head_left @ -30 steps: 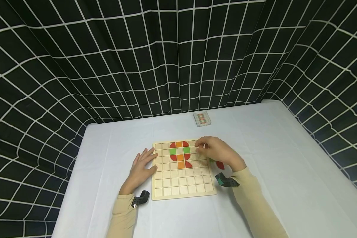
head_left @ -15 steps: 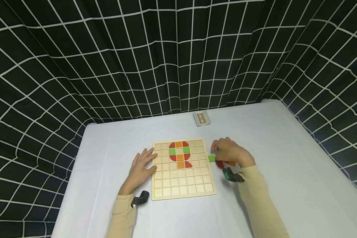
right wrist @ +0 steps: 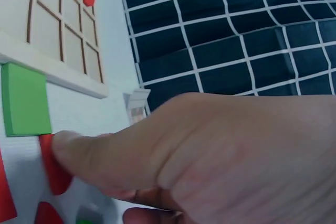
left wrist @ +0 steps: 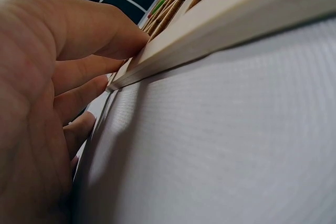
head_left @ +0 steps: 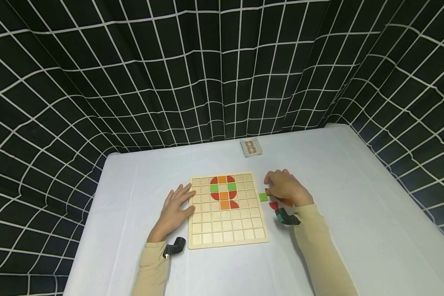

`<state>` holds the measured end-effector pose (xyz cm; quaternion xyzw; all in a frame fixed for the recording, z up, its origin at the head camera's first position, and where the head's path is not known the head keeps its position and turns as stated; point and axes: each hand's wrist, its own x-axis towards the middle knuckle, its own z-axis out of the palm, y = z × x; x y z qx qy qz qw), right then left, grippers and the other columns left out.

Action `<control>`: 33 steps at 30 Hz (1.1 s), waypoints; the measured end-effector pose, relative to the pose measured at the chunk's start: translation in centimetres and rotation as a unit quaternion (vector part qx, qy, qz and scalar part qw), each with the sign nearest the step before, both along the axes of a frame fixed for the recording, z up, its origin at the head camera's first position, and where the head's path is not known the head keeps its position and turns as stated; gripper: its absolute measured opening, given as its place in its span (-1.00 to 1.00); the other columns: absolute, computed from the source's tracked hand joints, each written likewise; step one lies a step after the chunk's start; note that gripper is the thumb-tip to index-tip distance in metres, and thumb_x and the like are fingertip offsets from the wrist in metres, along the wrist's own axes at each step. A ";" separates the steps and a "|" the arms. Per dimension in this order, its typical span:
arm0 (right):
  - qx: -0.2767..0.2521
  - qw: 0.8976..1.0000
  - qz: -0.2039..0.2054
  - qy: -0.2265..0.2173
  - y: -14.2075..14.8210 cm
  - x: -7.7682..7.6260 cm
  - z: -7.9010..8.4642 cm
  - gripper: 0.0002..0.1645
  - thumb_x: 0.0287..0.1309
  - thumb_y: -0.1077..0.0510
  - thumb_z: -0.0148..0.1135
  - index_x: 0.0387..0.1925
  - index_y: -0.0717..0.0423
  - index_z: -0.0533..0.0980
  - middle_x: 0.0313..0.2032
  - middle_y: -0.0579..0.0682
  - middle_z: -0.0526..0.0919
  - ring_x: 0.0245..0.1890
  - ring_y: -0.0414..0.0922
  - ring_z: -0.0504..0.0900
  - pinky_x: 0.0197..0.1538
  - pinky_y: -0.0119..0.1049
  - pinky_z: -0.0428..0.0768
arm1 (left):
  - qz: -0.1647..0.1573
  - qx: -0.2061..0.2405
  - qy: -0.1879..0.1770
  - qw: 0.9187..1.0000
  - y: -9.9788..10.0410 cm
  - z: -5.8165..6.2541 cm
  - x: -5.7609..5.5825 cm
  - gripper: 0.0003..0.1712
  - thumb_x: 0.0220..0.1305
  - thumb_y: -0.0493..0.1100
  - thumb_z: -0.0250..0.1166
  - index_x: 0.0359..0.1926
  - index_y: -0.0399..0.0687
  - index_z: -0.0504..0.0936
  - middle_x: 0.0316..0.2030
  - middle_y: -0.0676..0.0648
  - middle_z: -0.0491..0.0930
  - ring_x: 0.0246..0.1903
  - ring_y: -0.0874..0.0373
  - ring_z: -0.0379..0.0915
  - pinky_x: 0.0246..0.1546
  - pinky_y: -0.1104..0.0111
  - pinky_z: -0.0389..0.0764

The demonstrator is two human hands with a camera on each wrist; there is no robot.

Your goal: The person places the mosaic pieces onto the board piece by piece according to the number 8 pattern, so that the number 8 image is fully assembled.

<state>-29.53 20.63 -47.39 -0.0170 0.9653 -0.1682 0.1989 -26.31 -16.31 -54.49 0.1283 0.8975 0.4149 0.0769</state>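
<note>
Board [head_left: 227,224] — wooden grid, our left hand [head_left: 174,209] flat against its left edge, fingers relaxed. Right hand [head_left: 286,188] — fingertips pinching a red piece [right wrist: 52,166] beside the green square [head_left: 263,197].

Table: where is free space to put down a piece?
Free: white table right of the right hand, and between card stack and board. Crowded: beside the board's right edge, by the green square and loose red pieces.

Your board [head_left: 227,224] at centre frame looks like pale, matt wood. The table cover [head_left: 355,205] is finely woven white cloth, and the green tile [right wrist: 25,99] at the left looks smooth and matt.
</note>
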 end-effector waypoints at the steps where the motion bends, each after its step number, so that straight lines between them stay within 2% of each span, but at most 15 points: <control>1: -0.001 1.000 -0.007 0.003 0.0 -0.1 -0.1 -0.66 0.18 0.10 0.39 -0.02 0.08 0.59 -0.21 0.09 0.58 -0.13 0.06 0.41 -0.15 -0.14 0.51 | 0.001 0.000 0.000 1.000 0.0 0.0 0.0 -0.37 0.28 -0.16 0.30 0.38 -0.09 0.48 0.56 -0.02 0.20 0.63 -0.03 -0.17 0.64 0.05 -0.42; 7: -0.005 0.999 -0.020 0.028 -0.2 -0.5 -0.6 -0.59 0.27 0.01 0.33 0.05 0.15 0.58 -0.10 0.11 0.66 -0.11 0.05 0.47 0.00 -0.01 0.56 | 0.004 0.006 0.001 1.000 0.0 -0.1 0.0 -0.38 0.28 -0.16 0.30 0.37 -0.08 0.50 0.55 -0.02 0.21 0.63 -0.03 -0.16 0.65 0.06 -0.40; 13: -0.021 0.998 -0.038 0.047 -0.9 -0.8 -1.2 -0.61 0.32 0.00 0.27 0.04 0.16 0.60 -0.07 0.14 0.69 -0.14 0.04 0.51 -0.01 0.00 0.60 | 0.006 0.012 0.008 1.000 0.1 -0.1 0.0 -0.39 0.27 -0.17 0.30 0.36 -0.09 0.51 0.55 -0.04 0.22 0.62 -0.06 -0.15 0.64 0.03 -0.38; 17: -0.014 0.999 -0.029 0.042 -1.1 -0.7 -1.3 -0.58 0.25 -0.01 0.36 0.06 0.11 0.60 -0.12 0.10 0.65 -0.13 0.03 0.48 -0.08 -0.06 0.61 | 0.005 0.011 0.011 1.000 0.1 -0.1 0.0 -0.38 0.27 -0.17 0.30 0.36 -0.10 0.50 0.55 -0.05 0.22 0.62 -0.07 -0.15 0.64 0.01 -0.39; 20: -0.009 0.999 -0.012 0.048 -1.1 -0.6 -1.4 -0.60 0.20 0.05 0.41 0.05 0.06 0.60 -0.16 0.06 0.60 -0.11 0.02 0.44 -0.10 -0.10 0.59 | 0.005 0.013 0.019 1.000 0.1 -0.1 0.0 -0.38 0.26 -0.19 0.30 0.35 -0.12 0.50 0.54 -0.08 0.23 0.61 -0.11 -0.13 0.64 -0.02 -0.38; 24: -0.021 0.998 0.000 0.059 -1.2 -0.5 -1.5 -0.67 0.21 0.22 0.32 0.02 0.01 0.64 -0.11 0.06 0.60 -0.08 0.03 0.42 -0.06 -0.09 0.58 | 0.005 0.014 0.022 1.000 0.1 -0.2 0.0 -0.38 0.25 -0.19 0.30 0.35 -0.12 0.51 0.54 -0.09 0.24 0.61 -0.13 -0.12 0.63 -0.03 -0.37; 28: -0.028 0.998 -0.005 0.058 -1.1 -0.4 -1.5 -0.56 0.13 0.34 0.23 0.05 0.01 0.64 0.01 0.09 0.57 -0.03 0.04 0.38 0.00 -0.07 0.57 | 0.004 0.012 0.011 1.000 0.1 -0.1 0.1 -0.39 0.26 -0.18 0.30 0.35 -0.10 0.51 0.55 -0.07 0.22 0.62 -0.09 -0.14 0.64 0.01 -0.38; 33: -0.019 0.998 -0.017 0.056 -0.8 -0.4 -1.4 -0.45 0.03 0.34 0.22 0.13 0.08 0.60 0.13 0.15 0.53 0.00 0.06 0.36 0.01 -0.05 0.58 | 0.004 0.011 -0.002 1.000 0.0 0.0 0.1 -0.39 0.29 -0.15 0.30 0.37 -0.07 0.50 0.56 -0.01 0.20 0.63 -0.01 -0.18 0.65 0.07 -0.42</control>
